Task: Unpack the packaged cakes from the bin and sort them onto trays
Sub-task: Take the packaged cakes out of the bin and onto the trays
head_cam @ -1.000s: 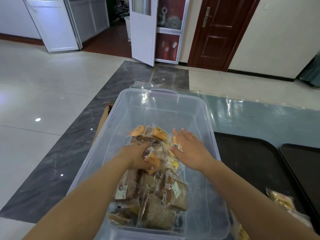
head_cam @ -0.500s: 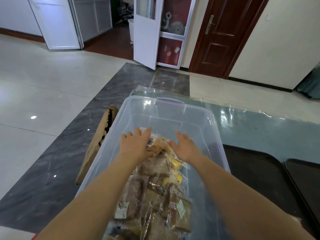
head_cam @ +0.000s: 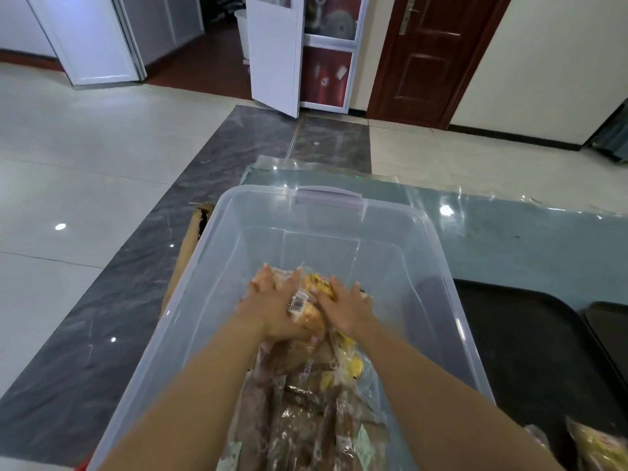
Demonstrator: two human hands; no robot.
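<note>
Both hands reach into the clear plastic storage bin (head_cam: 438,266) and cup a golden cake in a clear wrapper (head_cam: 311,305) from either side, so the slippery film cannot slide away. The left hand (head_cam: 272,305) and right hand (head_cam: 348,305) press flat, fingers spread, not closed. Brown wrapped cakes (head_cam: 299,413) are heaped nearer. The black trays (head_cam: 530,338) wait at the right for sorting.

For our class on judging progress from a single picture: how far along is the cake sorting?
Early on. Done: a couple of packaged cakes lie on the black tray. In hand: the left hand and right hand press around a yellow cake packet atop the pile. Left: a heap of brown packets fills the near end of the clear bin.
</note>
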